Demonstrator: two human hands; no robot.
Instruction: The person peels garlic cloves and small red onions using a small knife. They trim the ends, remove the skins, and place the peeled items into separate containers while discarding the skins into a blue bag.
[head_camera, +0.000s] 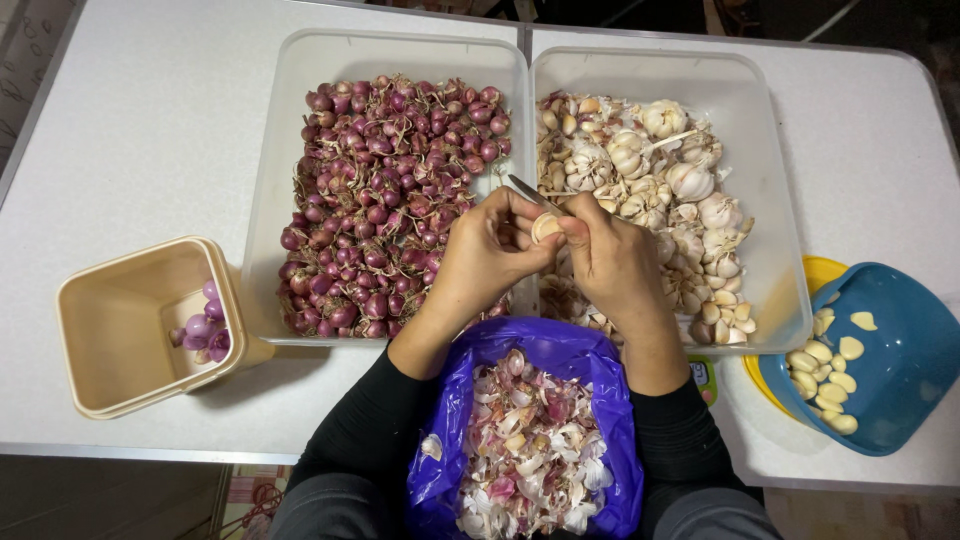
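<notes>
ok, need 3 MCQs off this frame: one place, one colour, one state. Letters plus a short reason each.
1. Where does the clear plastic tub of purple shallots sit relative to the clear plastic tub of white garlic bulbs?
A. To its left
B. To its right
C. Stacked on it

2. What colour is the round plastic bowl holding peeled cloves?
A. Red
B. Blue
C. White

3. What state is the beige square container in?
A. Lidded shut
B. Heaped to the rim
C. Open, a few peeled shallots inside

Answers:
1 A: the two tubs stand side by side, shallots on the left.
2 B: its wall is blue, with a yellow rim showing beneath.
3 C: no lid, mostly bare floor, a few shallots in one corner.
</notes>
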